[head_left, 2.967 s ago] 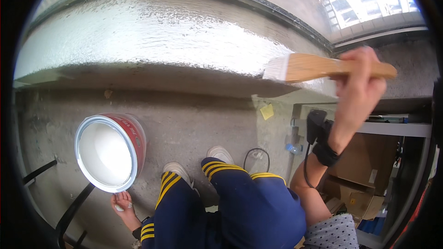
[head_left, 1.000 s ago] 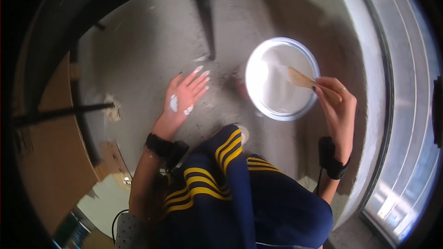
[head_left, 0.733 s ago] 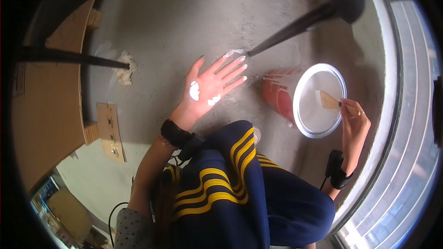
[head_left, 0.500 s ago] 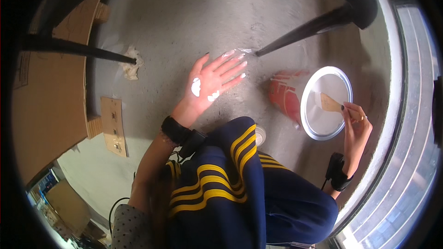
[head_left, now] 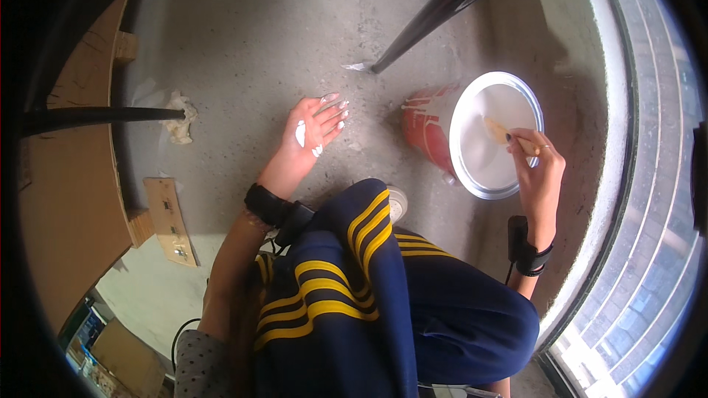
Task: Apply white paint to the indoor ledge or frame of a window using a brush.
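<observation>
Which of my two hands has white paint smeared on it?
Your left hand, spread flat on the concrete floor. The right hand looks clean and holds the brush over the paint can.

Bare concrete floor (head_left: 243, 37) under a red paint can (head_left: 431, 129), crumpled rag (head_left: 177, 114), cardboard scrap (head_left: 171, 220) and flattened left hand (head_left: 313, 127).

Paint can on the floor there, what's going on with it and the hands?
A person crouches over a concrete floor. The right hand holds a wooden-handled brush dipped into the open red paint can, which holds white paint. The left hand is spread flat on the floor beside the can, with white paint smears on its back. A crumpled rag lies further to the person's left, and black chair legs stand just beyond the can.
</observation>
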Motion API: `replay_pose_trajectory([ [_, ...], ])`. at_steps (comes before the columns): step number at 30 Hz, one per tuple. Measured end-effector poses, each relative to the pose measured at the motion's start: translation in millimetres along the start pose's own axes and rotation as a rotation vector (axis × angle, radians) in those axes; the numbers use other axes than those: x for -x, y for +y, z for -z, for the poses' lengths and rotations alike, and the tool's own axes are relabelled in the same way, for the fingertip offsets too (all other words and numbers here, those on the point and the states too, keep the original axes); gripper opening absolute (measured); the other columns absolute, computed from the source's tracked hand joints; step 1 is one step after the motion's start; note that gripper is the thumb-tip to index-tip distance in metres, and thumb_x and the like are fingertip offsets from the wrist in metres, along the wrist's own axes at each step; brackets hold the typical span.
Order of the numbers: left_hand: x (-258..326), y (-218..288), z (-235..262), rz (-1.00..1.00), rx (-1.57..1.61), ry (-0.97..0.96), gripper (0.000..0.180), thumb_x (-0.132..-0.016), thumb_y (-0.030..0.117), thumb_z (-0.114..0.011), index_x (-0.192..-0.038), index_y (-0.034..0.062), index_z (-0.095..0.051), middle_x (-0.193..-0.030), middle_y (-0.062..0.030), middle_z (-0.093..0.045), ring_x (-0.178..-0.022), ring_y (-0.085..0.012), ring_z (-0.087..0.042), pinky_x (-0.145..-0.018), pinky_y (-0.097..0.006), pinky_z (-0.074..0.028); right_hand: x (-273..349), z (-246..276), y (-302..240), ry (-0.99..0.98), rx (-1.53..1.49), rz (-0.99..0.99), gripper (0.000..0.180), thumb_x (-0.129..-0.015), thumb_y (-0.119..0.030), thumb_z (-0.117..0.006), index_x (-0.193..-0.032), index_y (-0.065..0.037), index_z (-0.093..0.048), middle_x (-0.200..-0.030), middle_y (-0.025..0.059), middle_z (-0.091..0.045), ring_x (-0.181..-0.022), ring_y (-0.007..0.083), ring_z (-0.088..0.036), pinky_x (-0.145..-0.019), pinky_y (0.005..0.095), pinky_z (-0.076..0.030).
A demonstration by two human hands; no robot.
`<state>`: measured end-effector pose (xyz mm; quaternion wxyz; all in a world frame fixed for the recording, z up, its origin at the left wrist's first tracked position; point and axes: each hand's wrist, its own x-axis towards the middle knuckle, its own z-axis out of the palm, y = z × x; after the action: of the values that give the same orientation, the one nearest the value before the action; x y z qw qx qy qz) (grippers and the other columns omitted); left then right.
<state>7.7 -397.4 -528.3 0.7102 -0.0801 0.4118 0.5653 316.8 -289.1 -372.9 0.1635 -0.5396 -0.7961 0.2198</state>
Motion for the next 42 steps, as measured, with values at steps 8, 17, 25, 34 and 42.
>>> replay_pose_trajectory([
  [8,-3,15,39,-0.023,-0.016,-0.055,0.046,-0.089,0.031,-0.053,-0.127,0.0036,-0.048,-0.120,-0.0119,-0.054,-0.108,-0.0223,-0.052,-0.096,-0.035,-0.041,12,9,21,0.213,-0.519,-0.361,0.012,-0.090,-0.008,-0.058,-0.093,0.003,-0.062,-0.074,0.0100,-0.065,-0.065,0.0163,-0.066,-0.063,0.0254,-0.050],
  [17,-12,23,37,0.044,0.000,-0.050,0.043,-0.091,0.026,-0.051,-0.130,0.0084,-0.046,-0.124,-0.0075,-0.053,-0.111,-0.0227,-0.052,-0.096,-0.037,-0.041,78,23,47,0.644,-1.166,-0.645,0.012,-0.091,-0.010,-0.056,-0.097,0.001,-0.057,-0.085,0.0101,-0.064,-0.069,0.0169,-0.065,-0.064,0.0258,-0.051],
  [25,-11,31,30,0.028,-0.049,-0.036,0.041,-0.088,0.022,-0.055,-0.125,0.0045,-0.048,-0.119,-0.0107,-0.053,-0.106,-0.0229,-0.052,-0.094,-0.036,-0.042,110,1,20,0.639,-1.978,-0.651,0.016,-0.092,-0.011,-0.057,-0.099,0.003,-0.060,-0.090,0.0120,-0.064,-0.073,0.0175,-0.063,-0.064,0.0239,-0.054],
  [34,-6,30,7,0.075,-0.103,0.021,0.036,-0.088,0.020,-0.052,-0.121,0.0053,-0.050,-0.112,-0.0089,-0.056,-0.099,-0.0219,-0.053,-0.089,-0.035,-0.044,116,-7,0,0.558,-2.429,-0.560,0.016,-0.093,-0.008,-0.055,-0.100,0.006,-0.059,-0.093,0.0118,-0.061,-0.075,0.0178,-0.061,-0.066,0.0251,-0.054],
  [42,-13,36,18,0.089,-0.079,-0.013,0.031,-0.088,0.020,-0.054,-0.116,0.0081,-0.056,-0.111,-0.0082,-0.061,-0.101,-0.0225,-0.057,-0.089,-0.037,-0.046,114,-2,-3,0.622,-2.250,-0.446,0.017,-0.094,-0.009,-0.056,-0.105,0.002,-0.059,-0.098,0.0109,-0.060,-0.080,0.0196,-0.061,-0.070,0.0267,-0.053],
])
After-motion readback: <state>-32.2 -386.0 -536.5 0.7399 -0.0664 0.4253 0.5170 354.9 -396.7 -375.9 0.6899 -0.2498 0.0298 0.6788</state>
